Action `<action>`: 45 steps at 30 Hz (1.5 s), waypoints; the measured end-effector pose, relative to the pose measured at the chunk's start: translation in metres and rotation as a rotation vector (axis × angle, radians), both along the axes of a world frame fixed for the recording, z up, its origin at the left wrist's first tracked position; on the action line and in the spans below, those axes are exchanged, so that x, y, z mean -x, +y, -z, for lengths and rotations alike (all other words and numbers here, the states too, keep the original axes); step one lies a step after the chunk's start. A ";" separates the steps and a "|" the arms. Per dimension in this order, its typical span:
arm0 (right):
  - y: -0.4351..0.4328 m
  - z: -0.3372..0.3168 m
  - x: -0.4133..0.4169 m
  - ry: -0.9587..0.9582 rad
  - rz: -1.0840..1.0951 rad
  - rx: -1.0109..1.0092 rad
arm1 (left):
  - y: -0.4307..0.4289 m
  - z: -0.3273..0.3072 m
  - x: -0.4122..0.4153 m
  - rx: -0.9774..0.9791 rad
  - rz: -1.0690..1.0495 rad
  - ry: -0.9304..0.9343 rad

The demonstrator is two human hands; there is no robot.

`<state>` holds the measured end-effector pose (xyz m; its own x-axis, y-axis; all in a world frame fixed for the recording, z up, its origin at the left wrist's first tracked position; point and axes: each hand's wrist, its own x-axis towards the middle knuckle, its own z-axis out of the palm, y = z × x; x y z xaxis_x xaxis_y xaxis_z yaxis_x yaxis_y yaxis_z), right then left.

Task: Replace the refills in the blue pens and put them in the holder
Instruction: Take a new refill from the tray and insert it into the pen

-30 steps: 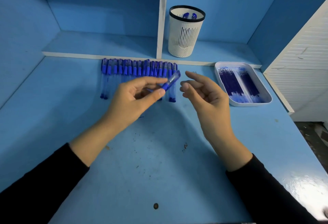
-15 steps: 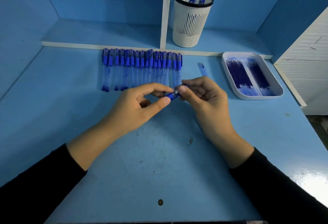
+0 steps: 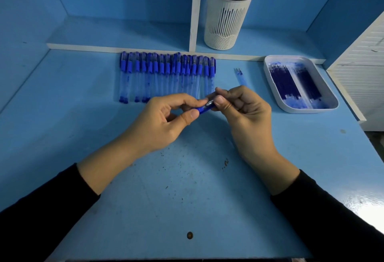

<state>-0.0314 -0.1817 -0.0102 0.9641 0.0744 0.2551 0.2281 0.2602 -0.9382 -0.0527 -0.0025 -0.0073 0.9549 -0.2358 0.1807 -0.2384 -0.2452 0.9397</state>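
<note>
Between my two hands is a blue pen (image 3: 205,107), held over the middle of the desk. My left hand (image 3: 166,122) pinches its blue end between thumb and forefinger. My right hand (image 3: 245,114) pinches the other, clear end with thumb and fingertips. Most of the pen is hidden by my fingers. Behind my hands a row of several blue capped pens (image 3: 168,74) lies side by side. The white slotted holder (image 3: 225,23) stands on the back shelf with two blue pens inside. A white tray (image 3: 334,101) at the right holds several blue refills (image 3: 295,83).
Two loose refills (image 3: 241,78) lie on the desk between the pen row and the tray. A white divider (image 3: 195,10) splits the back shelf. A white slatted cabinet (image 3: 365,70) stands at the right edge. A small brown spot (image 3: 189,235) marks the desk near the front.
My right hand came in from open and took hold of the pen's free end. Both hands lowered slightly toward the desk with the pen between them.
</note>
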 end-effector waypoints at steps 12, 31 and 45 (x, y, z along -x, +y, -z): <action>-0.016 -0.018 -0.011 -0.037 0.153 0.052 | 0.005 -0.007 0.002 0.072 -0.045 -0.005; -0.020 0.001 0.005 -0.279 0.017 0.895 | 0.005 -0.008 -0.001 -0.017 -0.288 -0.217; -0.014 -0.011 0.007 -0.141 -0.049 0.488 | 0.000 -0.001 0.001 -0.172 -0.215 -0.378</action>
